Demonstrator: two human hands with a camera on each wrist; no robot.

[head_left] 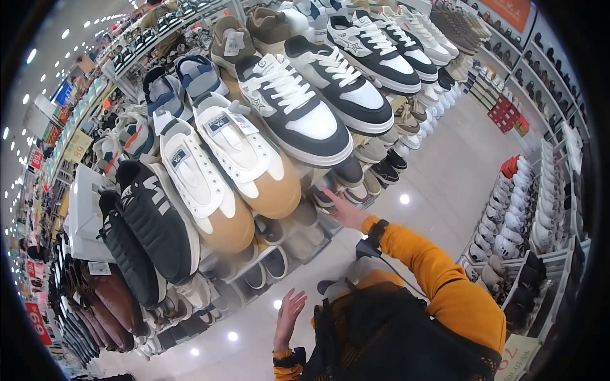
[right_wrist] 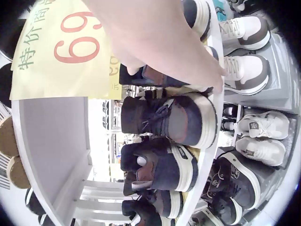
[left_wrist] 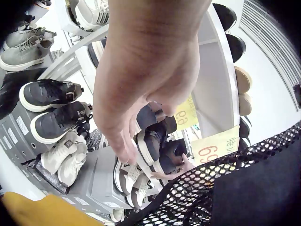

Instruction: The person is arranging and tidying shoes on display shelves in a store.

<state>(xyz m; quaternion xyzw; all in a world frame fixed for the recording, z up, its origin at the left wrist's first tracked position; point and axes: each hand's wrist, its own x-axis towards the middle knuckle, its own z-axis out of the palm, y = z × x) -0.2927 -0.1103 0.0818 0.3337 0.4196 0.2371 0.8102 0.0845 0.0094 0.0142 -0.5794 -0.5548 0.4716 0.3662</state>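
Note:
My right hand (head_left: 346, 213) reaches low to the shelf edge under the top row, its fingers spread over a dark shoe. In the right wrist view, that hand (right_wrist: 162, 44) spans the navy shoe (right_wrist: 153, 75), thumb near its ankle end, fingertips by the shelf edge. Beside it stands a navy-and-grey shoe (right_wrist: 181, 120) with a white sole. In the left wrist view, my right hand (left_wrist: 186, 167) also shows by the dark shoes (left_wrist: 171, 155). My left hand (head_left: 291, 314) hangs over the floor, fingers loose and holding nothing; its wrist view shows this hand (left_wrist: 146, 89) from above.
Black-and-white sneakers (head_left: 298, 114) and cream-and-tan shoes (head_left: 248, 159) stand on the upper display close above my right hand. Yellow price signs (right_wrist: 70, 52) hang from the white shelf (right_wrist: 51, 146). Another shoe rack (head_left: 502, 216) lines the aisle's right side. Glossy floor (head_left: 438, 165) runs between.

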